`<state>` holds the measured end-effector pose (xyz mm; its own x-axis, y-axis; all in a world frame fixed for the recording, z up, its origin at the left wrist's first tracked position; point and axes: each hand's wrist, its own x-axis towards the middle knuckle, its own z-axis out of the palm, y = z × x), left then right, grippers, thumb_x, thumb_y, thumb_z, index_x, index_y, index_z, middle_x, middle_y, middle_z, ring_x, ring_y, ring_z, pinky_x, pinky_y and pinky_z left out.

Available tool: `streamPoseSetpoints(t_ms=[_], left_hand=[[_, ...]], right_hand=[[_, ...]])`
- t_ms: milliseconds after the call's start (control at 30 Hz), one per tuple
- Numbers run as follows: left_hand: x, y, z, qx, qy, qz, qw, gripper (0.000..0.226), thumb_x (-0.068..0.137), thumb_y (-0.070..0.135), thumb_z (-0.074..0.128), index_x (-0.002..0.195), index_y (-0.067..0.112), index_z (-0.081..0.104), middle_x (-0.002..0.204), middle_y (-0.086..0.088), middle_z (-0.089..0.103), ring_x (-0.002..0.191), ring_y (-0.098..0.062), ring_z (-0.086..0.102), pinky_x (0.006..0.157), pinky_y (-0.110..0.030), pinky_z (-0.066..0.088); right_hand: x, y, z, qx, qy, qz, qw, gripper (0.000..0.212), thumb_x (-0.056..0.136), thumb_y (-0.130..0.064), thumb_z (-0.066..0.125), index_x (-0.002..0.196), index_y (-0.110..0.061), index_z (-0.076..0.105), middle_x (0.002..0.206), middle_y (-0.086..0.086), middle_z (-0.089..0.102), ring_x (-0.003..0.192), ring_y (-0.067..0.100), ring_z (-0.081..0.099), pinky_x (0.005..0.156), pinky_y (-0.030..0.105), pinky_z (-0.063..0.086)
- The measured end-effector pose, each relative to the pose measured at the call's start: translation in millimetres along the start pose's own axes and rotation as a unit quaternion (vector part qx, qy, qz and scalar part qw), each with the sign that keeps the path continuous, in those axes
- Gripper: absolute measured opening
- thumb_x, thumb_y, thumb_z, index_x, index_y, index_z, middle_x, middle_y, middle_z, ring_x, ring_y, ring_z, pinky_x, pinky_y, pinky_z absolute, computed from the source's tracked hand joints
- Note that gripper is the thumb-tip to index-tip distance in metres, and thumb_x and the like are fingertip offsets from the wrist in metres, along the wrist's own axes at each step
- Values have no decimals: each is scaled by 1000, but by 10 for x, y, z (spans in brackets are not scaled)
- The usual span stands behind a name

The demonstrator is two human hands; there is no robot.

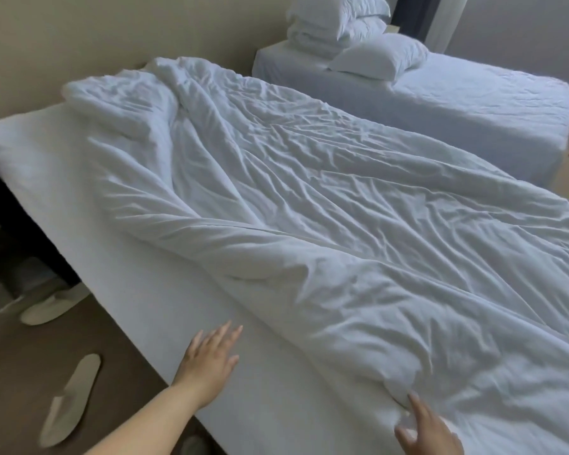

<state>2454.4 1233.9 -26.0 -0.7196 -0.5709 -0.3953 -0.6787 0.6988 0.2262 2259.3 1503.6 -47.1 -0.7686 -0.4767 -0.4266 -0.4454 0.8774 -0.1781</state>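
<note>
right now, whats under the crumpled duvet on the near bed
The white sheet shows bare along the left side, near the left hand. The duvet covers the rest, so anything beneath its folds is hidden.

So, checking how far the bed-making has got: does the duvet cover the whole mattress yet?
No, the duvet lies bunched to one side, leaving a bare strip of mattress beside it.

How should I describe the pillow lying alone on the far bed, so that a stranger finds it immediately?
Look beyond the near bed, which carries the crumpled duvet, to the second bed behind it. At its far end is a pile of pillows. The single pillow lies on the mattress to the right of that pile, the only one not stacked.
</note>
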Motion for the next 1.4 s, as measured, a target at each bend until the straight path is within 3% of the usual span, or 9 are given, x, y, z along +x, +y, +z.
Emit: streamPoseSetpoints(t_ms=[200, 367, 500, 667, 867, 967, 1067, 1267, 1400], left_hand=[[554, -695, -509, -26, 104, -34, 994, 62, 99, 34, 31, 147, 25, -7, 157, 1, -8, 144, -12, 4, 115, -29, 0], [1412, -1730, -949, -53, 126, -65, 989, 74, 95, 35, 44, 147, 21, -7, 157, -3, -7, 144, -17, 5, 115, -30, 6], [2115, -2692, -1356, -29, 82, -74, 993, 82, 91, 40, 49, 147, 21, -8, 156, -1, -8, 145, -16, 3, 115, -31, 6], [2663, -3271, -1563, 92, 22, 48, 994, 72, 86, 41, 51, 145, 23, 14, 154, 1, 17, 138, -6, 27, 115, -35, -8], [3027, -3542, -1331, 140, 114, 213, 960, 43, 56, 35, 44, 93, 18, 59, 76, 1, 72, 88, -11, 47, 104, -35, 16], [3162, -3449, -1424, 199, 102, 268, 937, 28, 56, 22, 41, 57, 18, 69, 53, 5, 65, 64, -17, 61, 71, -28, 33], [3378, -3230, -2059, 217, -83, 232, 945, 15, 75, 27, 61, 89, 29, 68, 90, 9, 71, 88, -7, 66, 66, -22, 36], [4348, -2340, -3559, 177, 329, 334, 865, 15, 66, 18, 56, 68, 13, 70, 51, -10, 61, 46, -26, 61, 57, -26, 43], [4794, -1601, -3557, 111, 327, 147, 927, 63, 90, 20, 52, 145, 15, 22, 149, -15, 27, 139, -28, 22, 111, -41, -7]], right_hand=[[334, -1099, -246, -6, 44, -84, 995, 61, 61, -46, 44, 100, -9, 71, 91, 21, 71, 67, 32, 71, 48, 38, 54], [1047, -2727, -451, 3, 59, -132, 989, 99, 58, -63, 9, 145, -19, 26, 152, 11, 25, 138, 30, 30, 111, 44, 24], [1797, -4079, -442, -65, -9, -145, 987, 76, 81, -63, 20, 147, -32, -4, 157, -5, -6, 145, 14, -3, 116, 35, -4], [2165, -4728, -283, -56, -93, -146, 983, 62, 84, -49, 50, 140, -29, 32, 141, -4, 43, 132, 13, 36, 110, 31, 14], [2203, -4594, -409, -41, -174, -160, 971, 93, 50, -70, 42, 136, -36, 34, 134, -15, 44, 125, 9, 41, 98, 18, 23], [2312, -4631, -413, -109, -192, -152, 963, 59, 77, -45, 55, 131, -26, 41, 132, -4, 49, 122, 16, 44, 94, 26, 28], [2435, -4605, -676, -50, -176, -135, 974, 13, 88, -31, 53, 98, -27, 46, 111, 0, 57, 103, 20, 51, 70, 28, 29], [3096, -4226, -1907, 71, 31, -40, 996, 38, 90, -37, 51, 122, -17, 49, 120, -1, 52, 117, 21, 49, 78, 23, 30], [3773, -3913, -2435, 103, 295, 95, 945, 28, 90, -11, 51, 118, -7, 50, 123, 20, 51, 123, 29, 37, 93, 28, 21]])
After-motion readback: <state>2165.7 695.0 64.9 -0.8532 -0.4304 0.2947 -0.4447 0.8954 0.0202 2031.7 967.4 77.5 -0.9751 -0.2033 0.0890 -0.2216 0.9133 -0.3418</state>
